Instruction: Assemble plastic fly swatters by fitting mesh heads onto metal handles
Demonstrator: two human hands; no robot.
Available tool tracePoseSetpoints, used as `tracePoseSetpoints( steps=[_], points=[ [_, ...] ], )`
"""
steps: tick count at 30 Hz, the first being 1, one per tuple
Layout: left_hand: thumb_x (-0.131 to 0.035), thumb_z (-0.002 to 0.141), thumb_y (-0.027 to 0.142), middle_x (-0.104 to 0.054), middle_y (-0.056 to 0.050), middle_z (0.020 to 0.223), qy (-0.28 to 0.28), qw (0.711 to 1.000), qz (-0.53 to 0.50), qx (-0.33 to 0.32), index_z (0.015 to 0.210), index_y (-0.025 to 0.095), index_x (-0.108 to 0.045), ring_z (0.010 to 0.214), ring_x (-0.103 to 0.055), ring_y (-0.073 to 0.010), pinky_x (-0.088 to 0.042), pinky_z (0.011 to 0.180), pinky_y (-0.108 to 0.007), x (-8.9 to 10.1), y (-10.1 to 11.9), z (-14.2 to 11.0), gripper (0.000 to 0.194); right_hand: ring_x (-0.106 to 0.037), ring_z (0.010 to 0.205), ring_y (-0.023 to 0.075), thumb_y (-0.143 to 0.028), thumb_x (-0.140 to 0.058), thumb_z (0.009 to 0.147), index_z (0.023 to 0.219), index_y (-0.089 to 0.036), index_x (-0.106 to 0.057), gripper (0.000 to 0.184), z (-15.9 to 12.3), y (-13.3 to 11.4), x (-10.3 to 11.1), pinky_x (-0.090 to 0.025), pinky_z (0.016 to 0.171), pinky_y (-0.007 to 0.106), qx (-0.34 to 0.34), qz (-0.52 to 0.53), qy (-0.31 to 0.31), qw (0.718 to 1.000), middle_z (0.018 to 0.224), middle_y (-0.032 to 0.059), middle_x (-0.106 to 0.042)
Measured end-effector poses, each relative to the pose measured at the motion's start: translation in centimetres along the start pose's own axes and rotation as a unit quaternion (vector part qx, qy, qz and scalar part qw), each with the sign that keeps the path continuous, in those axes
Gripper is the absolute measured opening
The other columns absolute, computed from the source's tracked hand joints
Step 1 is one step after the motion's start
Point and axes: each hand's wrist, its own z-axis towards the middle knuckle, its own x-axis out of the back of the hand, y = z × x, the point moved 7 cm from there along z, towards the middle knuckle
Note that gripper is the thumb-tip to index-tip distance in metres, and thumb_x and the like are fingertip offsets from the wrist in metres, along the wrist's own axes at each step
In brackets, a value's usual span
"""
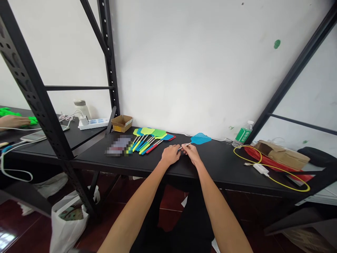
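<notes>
A blue fly swatter (200,138) lies on the black table (218,165), its head pointing away to the right and its thin metal shaft running back to my hands. My left hand (170,154) is closed around the near end of the shaft. My right hand (191,153) pinches the shaft just beside it, fingers pressed together. To the left, a row of several green and blue fly swatters (151,138) with coloured handles lies flat on the table.
A small cardboard box (121,123) sits behind the row. A green-labelled bottle (242,134), a yellow cable (271,168) with a white adapter, and a brown paper bag (283,153) lie at right. Black rack posts (39,102) stand left. Another person's hand (13,122) rests on green items far left.
</notes>
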Motion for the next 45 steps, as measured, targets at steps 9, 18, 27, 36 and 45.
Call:
tracePoseSetpoints(
  steps=[9, 18, 27, 36, 45],
  points=[
    [-0.051, 0.09, 0.021, -0.063, -0.015, 0.113, 0.056, 0.993, 0.049, 0.088, 0.109, 0.019, -0.065, 0.11, -0.056, -0.032, -0.042, 0.095, -0.045, 0.3, -1.7, -0.9, 0.024, -0.057, 0.055, 0.0121, -0.053, -0.079, 0.07, 0.082, -0.017, -0.067, 0.039, 0.2, 0.4, 0.9, -0.042, 0.049, 0.023, 0.016, 0.016, 0.049, 0.999, 0.069, 0.0039, -0.071],
    [-0.056, 0.087, 0.037, -0.048, -0.021, 0.147, 0.099, 0.97, 0.074, 0.211, 0.117, 0.017, -0.066, 0.142, -0.03, -0.0487, -0.023, 0.11, -0.067, 0.4, -3.5, -1.7, 0.037, -0.064, 0.058, 0.0134, -0.053, -0.073, 0.075, 0.086, -0.02, -0.06, 0.037, 0.8, 1.3, 2.3, -0.049, 0.048, 0.023, 0.018, 0.068, 0.133, 0.989, 0.076, 0.0031, -0.07],
    [-0.052, 0.089, 0.035, -0.061, -0.019, 0.125, 0.093, 0.97, 0.085, 0.206, 0.112, 0.016, -0.068, 0.13, -0.043, -0.04, -0.027, 0.107, -0.055, 0.7, -3.2, -1.8, 0.034, -0.064, 0.056, 0.012, -0.053, -0.074, 0.074, 0.085, -0.018, -0.062, 0.038, 0.8, 1.5, 2.3, -0.049, 0.046, 0.021, 0.019, 0.064, 0.127, 0.99, 0.075, 0.0029, -0.071],
    [-0.054, 0.087, 0.035, -0.056, -0.018, 0.137, 0.097, 0.97, 0.107, 0.196, 0.109, 0.016, -0.071, 0.13, -0.045, -0.039, -0.03, 0.107, -0.051, 0.8, -3.0, -1.7, 0.033, -0.063, 0.055, 0.0121, -0.055, -0.074, 0.075, 0.084, -0.018, -0.063, 0.039, 0.7, 1.4, 2.2, -0.049, 0.046, 0.021, 0.029, 0.05, 0.119, 0.991, 0.074, 0.0035, -0.071],
    [-0.057, 0.083, 0.045, -0.04, -0.022, 0.155, 0.088, 0.957, 0.108, 0.254, 0.121, 0.017, -0.066, 0.141, -0.03, -0.0542, -0.012, 0.113, -0.068, -0.1, -4.0, -1.4, 0.048, -0.062, 0.055, 0.0128, -0.055, -0.073, 0.075, 0.085, -0.018, -0.063, 0.04, 0.9, 1.4, 2.2, -0.048, 0.046, 0.022, 0.027, 0.037, 0.118, 0.992, 0.076, 0.0047, -0.071]
  ],
)
